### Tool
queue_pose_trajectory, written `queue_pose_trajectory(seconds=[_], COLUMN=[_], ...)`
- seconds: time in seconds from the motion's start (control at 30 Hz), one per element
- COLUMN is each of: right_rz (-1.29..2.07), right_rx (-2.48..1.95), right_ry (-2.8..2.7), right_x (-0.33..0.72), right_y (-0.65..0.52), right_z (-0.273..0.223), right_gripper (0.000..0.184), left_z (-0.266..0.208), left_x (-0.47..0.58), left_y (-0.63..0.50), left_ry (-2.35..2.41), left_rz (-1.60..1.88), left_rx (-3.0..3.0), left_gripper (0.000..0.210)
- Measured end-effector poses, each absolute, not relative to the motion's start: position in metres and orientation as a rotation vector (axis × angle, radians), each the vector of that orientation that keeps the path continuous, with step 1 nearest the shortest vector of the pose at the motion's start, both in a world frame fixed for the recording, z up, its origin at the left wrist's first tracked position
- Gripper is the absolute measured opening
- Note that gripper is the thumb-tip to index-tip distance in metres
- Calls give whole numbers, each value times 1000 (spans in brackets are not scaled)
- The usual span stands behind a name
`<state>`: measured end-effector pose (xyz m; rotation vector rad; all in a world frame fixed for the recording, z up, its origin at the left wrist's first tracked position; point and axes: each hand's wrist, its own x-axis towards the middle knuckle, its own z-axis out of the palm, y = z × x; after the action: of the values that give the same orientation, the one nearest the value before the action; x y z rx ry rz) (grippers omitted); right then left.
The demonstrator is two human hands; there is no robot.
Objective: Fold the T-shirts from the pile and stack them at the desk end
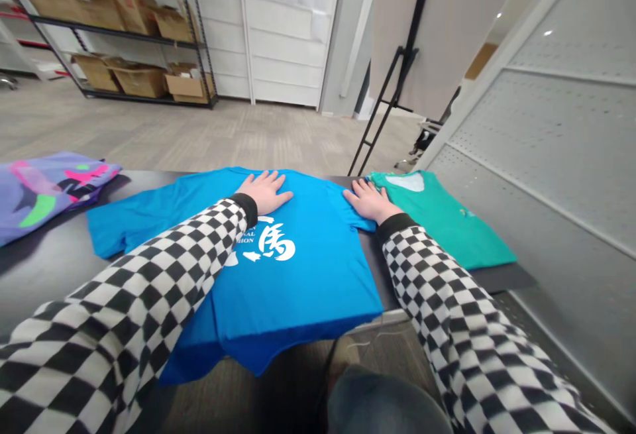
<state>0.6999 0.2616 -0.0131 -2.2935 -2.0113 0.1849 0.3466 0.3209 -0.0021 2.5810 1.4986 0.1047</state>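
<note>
A blue T-shirt (308, 275) with white lettering lies spread on the dark table, its lower edge hanging over the front. My left hand (265, 192) rests flat on the shirt's upper part, above the print, with fingers spread. At the shirt's right sleeve, my right hand (371, 201) lies with its fingers apart, touching the sleeve end close to a green shirt. My left forearm hides some of the print and the shirt's left side.
The folded green shirt (442, 218) lies on the table's right, beside a grey perforated panel (561, 129). A purple patterned garment (44, 192) is at the left. Beyond the table (30, 281) stand a black stand (392, 89) and a shelf with cardboard boxes (139, 79).
</note>
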Motion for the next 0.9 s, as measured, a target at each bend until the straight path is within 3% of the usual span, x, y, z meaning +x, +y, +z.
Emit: queue_pose_trajectory(seconds=[0.1,0.23,0.37,0.5,0.6,0.73,0.9], right_rz=[169,175,48,-154,-102,105,123], right_rx=[-2288,-2283,-2178,-1935,-1786,-1896,-1991], right_ry=[-2035,-2001,-1967,-1997,-2153,-2395,-2442], right_x=[699,702,709,687,648,611,616], right_y=[266,270,273,262,239,216,213], right_z=[-11,-13,-11,2,4,-8,-10], right_gripper=[81,76,70,76,77,84,93], left_z=[5,24,36,19,-1,-8,-3], left_x=[341,297,217,151,128,120,120], left_y=[321,309,269,222,207,217,224], left_ry=[1453,1478,1598,1778,1856,1804,1767], left_rz=[145,274,137,20,41,74,84], left_rx=[2541,2521,2538,2418,2403,2426,2441], left_gripper=[93,76,84,88,89,95,96])
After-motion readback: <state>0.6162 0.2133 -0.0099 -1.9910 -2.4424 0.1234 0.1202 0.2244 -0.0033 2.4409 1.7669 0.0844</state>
